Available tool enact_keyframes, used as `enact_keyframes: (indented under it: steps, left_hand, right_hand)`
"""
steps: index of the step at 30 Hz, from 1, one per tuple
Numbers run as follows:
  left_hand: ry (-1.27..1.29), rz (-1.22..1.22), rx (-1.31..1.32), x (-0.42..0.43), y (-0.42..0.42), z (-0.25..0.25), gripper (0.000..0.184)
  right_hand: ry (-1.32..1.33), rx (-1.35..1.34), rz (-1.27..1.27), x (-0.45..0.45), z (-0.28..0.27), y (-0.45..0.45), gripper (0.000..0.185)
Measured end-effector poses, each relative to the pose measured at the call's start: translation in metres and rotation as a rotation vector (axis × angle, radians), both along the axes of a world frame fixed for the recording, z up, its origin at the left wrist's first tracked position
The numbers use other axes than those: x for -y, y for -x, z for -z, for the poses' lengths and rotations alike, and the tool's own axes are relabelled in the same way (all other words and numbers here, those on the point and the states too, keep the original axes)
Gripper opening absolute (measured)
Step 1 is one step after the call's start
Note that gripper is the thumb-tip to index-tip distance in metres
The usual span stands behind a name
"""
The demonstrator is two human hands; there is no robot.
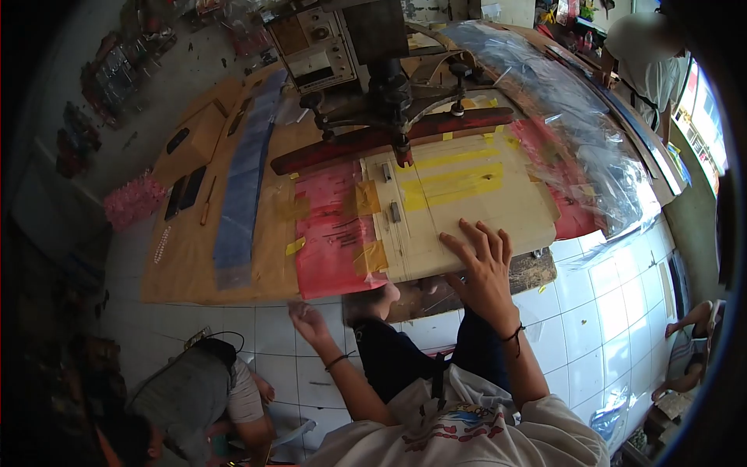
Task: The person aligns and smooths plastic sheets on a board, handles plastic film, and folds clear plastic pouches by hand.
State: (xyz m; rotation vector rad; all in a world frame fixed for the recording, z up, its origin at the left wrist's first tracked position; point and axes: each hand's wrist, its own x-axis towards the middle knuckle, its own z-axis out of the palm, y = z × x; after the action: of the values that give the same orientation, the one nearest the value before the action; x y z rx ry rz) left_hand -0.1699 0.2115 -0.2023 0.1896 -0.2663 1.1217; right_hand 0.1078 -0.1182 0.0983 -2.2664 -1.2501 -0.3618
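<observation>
Floor: white tiles (580,319), glossy, brightest at right.
Crouched person (187,393): lower left, partly lost in shadow.
Left hand (310,321): just off the counter's near edge, below the red sheet; fingers curled, whether pinching anything cannot be told.
Right hand (484,261): fingers spread, tips resting on the cream board.
Cream board (459,222): on the counter in front of the person, right of the red sheet; yellow strips across it.
Board direction: near edge left to right, rising rightward; thin lines run away from the person; far end passes behind the red bar, so the long axis cannot be told.
Grey blocks (394,212): two, small, at the board's left side.
Red sheet (334,233): yellowish tape patches, dark strokes.
Counter (187,268): brown-covered; carries blue strip (245,179) and screwdriver (208,205) at left.
Red bar (327,148): lengthwise left to right, under a black frame (362,117); hides part of the surface behind.
Dial box (311,47): behind the bar, partly covered.
Plastic sheeting (560,86): clear, crumpled, far right; glare blurs what lies beneath.
Standing person (646,74): upper right, beyond the sheeting.
Room: dim far left, stacked goods (128,66) too dark to name.
</observation>
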Motion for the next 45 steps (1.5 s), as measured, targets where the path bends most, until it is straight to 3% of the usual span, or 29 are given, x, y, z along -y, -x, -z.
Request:
enact_keyframes:
  steps: [2, 4, 7, 8, 11, 14, 15, 17, 19, 21, 24, 26, 30, 35, 38, 39, 42, 43, 45]
  left_hand:
    - [0.103, -0.171, -0.176, 0.020, 0.033, -0.056, 0.035]
    - [0.030, -0.175, -0.067, 0.012, 0.088, -0.029, 0.045]
    - [-0.127, -0.341, -0.101, 0.016, 0.170, -0.014, 0.045]
    - [-0.250, -0.427, -0.149, 0.025, 0.185, -0.033, 0.046]
    - [-0.105, -0.606, -0.123, 0.040, 0.246, -0.058, 0.049]
    - [-0.202, -0.790, -0.244, 0.027, 0.307, -0.079, 0.055]
    - [-0.256, -0.739, -0.197, 0.029, 0.310, -0.097, 0.057]
    - [-0.367, -0.630, -0.104, 0.034, 0.292, -0.156, 0.061]
    - [-0.398, -0.704, -0.259, 0.026, 0.278, -0.189, 0.062]
    - [-0.438, -0.793, -0.482, 0.046, 0.207, -0.249, 0.063]
    - [-0.424, -0.772, -0.866, 0.085, 0.084, -0.307, 0.055]
    - [-0.541, -0.635, -1.087, 0.113, 0.004, -0.337, 0.049]
    - [-0.880, -0.261, -0.987, 0.157, -0.098, -0.371, 0.049]
    - [-0.924, 0.034, -0.787, 0.186, -0.151, -0.379, 0.056]
    - [-0.947, 0.075, -0.757, 0.198, -0.158, -0.383, 0.055]
    - [-0.963, 0.071, -0.758, 0.197, -0.157, -0.383, 0.056]
    - [-0.961, 0.123, -0.712, 0.191, -0.141, -0.383, 0.057]
    - [-0.905, 0.198, -0.585, 0.187, -0.137, -0.378, 0.058]
    - [-0.893, 0.160, -0.546, 0.189, -0.128, -0.382, 0.058]
  right_hand:
    - [0.003, 0.001, 0.004, 0.000, 0.000, 0.000, 0.081]
    - [0.010, -0.001, 0.004, 0.000, 0.001, 0.000, 0.081]
    - [0.007, -0.001, 0.007, 0.000, 0.002, 0.000, 0.081]
    - [0.005, 0.001, 0.007, 0.000, 0.002, 0.000, 0.080]
    - [0.005, 0.004, -0.002, 0.001, 0.004, -0.001, 0.081]
    - [-0.022, 0.016, 0.002, 0.000, 0.004, -0.002, 0.076]
    - [-0.038, 0.020, 0.006, 0.000, 0.004, 0.000, 0.073]
    - [-0.098, -0.011, -0.045, 0.008, 0.008, 0.003, 0.061]
    - [-0.219, 0.046, -0.061, 0.017, 0.018, 0.012, 0.038]
    - [-0.223, -0.092, -0.097, 0.036, 0.040, 0.031, 0.033]
    - [0.016, -0.182, -0.034, 0.056, 0.121, 0.055, 0.026]
    - [0.187, -0.389, -0.232, 0.079, 0.158, 0.058, 0.025]
    - [-0.083, -0.733, -0.365, 0.062, 0.064, 0.055, 0.031]
    - [-0.520, -0.620, -0.487, 0.043, -0.035, 0.031, 0.066]
    - [-0.451, -0.553, -0.600, 0.026, -0.049, 0.017, 0.076]
    - [-0.448, -0.731, -0.589, 0.023, -0.055, 0.020, 0.067]
    - [-0.333, -0.880, -0.728, 0.024, -0.046, 0.012, 0.052]
    - [-0.359, -0.873, -0.854, 0.024, -0.047, 0.010, 0.033]
    - [-0.264, -0.833, -1.090, 0.027, -0.041, 0.005, 0.026]
